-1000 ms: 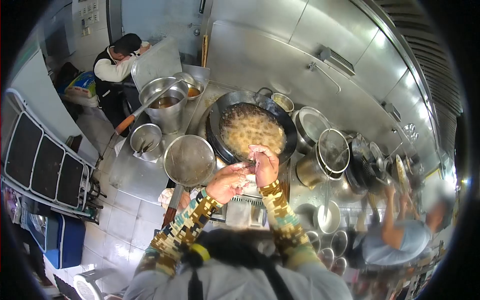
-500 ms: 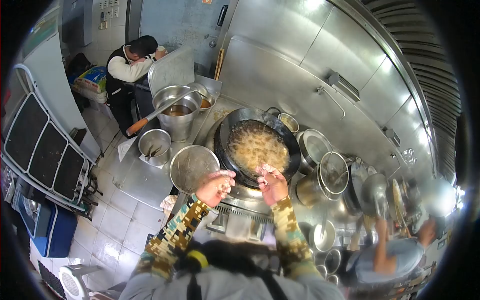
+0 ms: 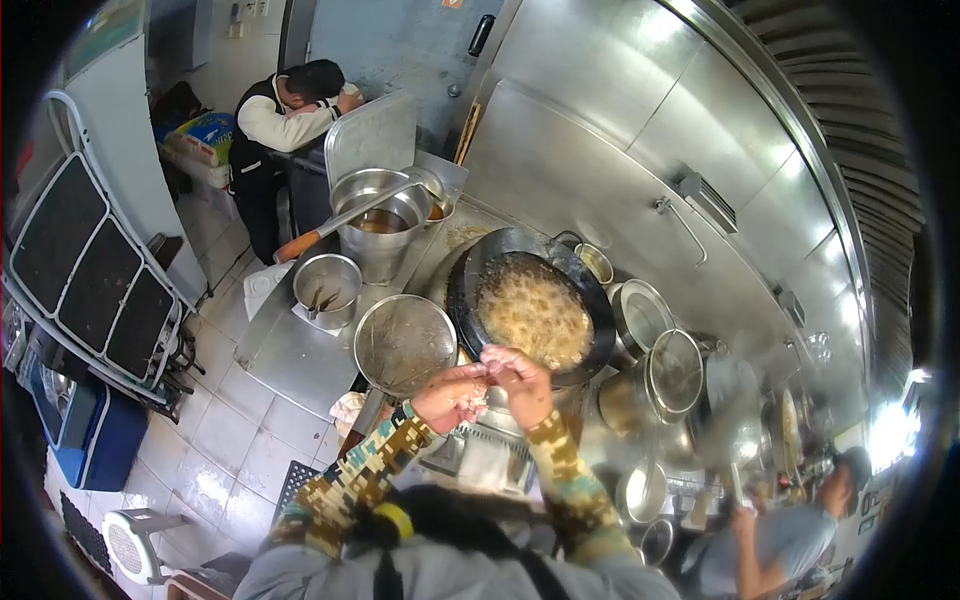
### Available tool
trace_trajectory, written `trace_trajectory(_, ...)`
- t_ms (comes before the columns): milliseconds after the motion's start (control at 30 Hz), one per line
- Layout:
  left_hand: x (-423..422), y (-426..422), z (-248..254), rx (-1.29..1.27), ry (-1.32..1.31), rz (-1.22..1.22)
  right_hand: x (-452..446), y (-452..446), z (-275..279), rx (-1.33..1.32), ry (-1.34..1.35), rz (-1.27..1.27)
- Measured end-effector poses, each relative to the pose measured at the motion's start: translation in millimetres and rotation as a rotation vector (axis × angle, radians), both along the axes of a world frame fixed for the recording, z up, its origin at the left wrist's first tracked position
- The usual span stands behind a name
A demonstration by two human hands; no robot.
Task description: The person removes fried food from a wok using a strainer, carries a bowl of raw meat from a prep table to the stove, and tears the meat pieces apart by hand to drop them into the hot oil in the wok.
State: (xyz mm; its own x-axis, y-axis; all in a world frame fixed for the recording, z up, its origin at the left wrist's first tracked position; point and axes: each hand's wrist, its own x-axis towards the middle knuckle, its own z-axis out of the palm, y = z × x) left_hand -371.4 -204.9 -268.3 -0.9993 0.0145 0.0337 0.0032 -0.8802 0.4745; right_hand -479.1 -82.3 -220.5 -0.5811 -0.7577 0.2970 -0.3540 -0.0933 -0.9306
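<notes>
My left hand (image 3: 448,398) is closed around some pale, wet-looking food pieces (image 3: 472,402), whose kind I cannot make out. My right hand (image 3: 522,384) meets it, fingertips pinched at the left fingers; whatever they hold is hidden. Both hands are above the front edge of a large black wok (image 3: 598,340). Inside, light-brown pieces (image 3: 535,315) bubble in foaming oil. A round mesh strainer (image 3: 405,342) sits left of the wok, just beyond my left hand.
A metal pot (image 3: 375,245) with brown liquid carries a wooden-handled ladle (image 3: 300,245). Near it stands a small pot (image 3: 328,290) with utensils. Right of the wok, a strainer rests on a tall pot (image 3: 635,400). One person leans at back left; a co-worker (image 3: 775,545) stands right.
My right hand has moved left from the wok's edge to meet my left hand, which has shifted slightly right. The view has turned a little; the co-worker's arms have moved.
</notes>
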Motion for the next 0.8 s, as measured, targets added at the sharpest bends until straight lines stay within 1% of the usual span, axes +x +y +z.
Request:
trace_trajectory(33,-3.0,-3.3,-5.3,0.018,0.139,-0.014,-0.6,-3.2,3.0,0.051,0.400,0.000)
trace_trajectory(100,-2.0,-8.7,-13.6,0.163,0.106,0.012,-1.4,-9.4,11.4,0.070,0.696,-0.010)
trace_trajectory(133,0.9,-11.6,-9.6,0.236,0.090,0.026,-3.0,-12.1,14.0,0.080,0.845,-0.014)
trace_trajectory(167,8.2,-16.3,4.8,0.208,0.078,0.032,-9.2,-13.1,12.9,0.063,0.734,0.048)
trace_trajectory(267,32.1,-33.5,29.8,-0.122,-0.053,0.075,-51.6,-10.3,14.9,0.310,0.497,0.071)
trace_trajectory(300,37.6,-37.4,30.7,-0.221,-0.103,0.150,-60.9,-14.4,22.1,0.434,0.538,0.007)
trace_trajectory(367,36.0,-48.7,6.4,-0.230,-0.209,0.240,-77.1,-36.5,50.7,0.676,0.613,-0.131)
trace_trajectory(400,34.7,-51.4,-4.6,-0.239,-0.263,0.280,-88.8,-52.6,47.4,0.810,0.641,-0.118)
trace_trajectory(433,34.3,-51.5,-4.9,-0.308,-0.339,0.352,-107.1,-74.5,30.0,0.942,0.664,-0.107)
trace_trajectory(467,34.8,-52.6,-13.6,-0.307,-0.268,0.398,-125.5,-91.2,6.9,1.074,0.683,-0.098)
trace_trajectory(533,32.1,-57.4,-35.0,-0.298,-0.126,0.485,-169.9,-115.0,-53.3,0.787,0.761,-0.063)
trace_trajectory(567,34.9,-58.9,-23.7,-0.415,-0.227,0.550,-183.1,-127.6,-54.1,0.781,0.668,-0.008)
trace_trajectory(633,36.9,-66.0,-40.8,-0.474,-0.150,0.713,-209.6,-154.7,-37.4,0.770,0.554,0.070)
trace_trajectory(667,42.2,-73.1,-49.4,-0.504,-0.111,0.785,-211.1,-161.6,-18.0,0.843,0.696,0.083)
trace_trajectory(700,58.3,-89.4,-35.2,-0.906,-0.044,0.723,-212.6,-168.5,1.6,0.910,0.841,0.096)
trace_trajectory(733,71.1,-90.5,-20.2,-0.743,-0.090,0.702,-184.9,-164.3,42.2,1.058,1.145,0.107)
trace_trajectory(767,81.2,-89.5,-4.0,-0.582,-0.138,0.674,-154.3,-148.4,64.1,0.807,1.073,0.087)
trace_trajectory(800,84.4,-87.6,13.7,-0.547,-0.166,0.627,-122.2,-131.9,84.0,0.562,1.004,0.055)
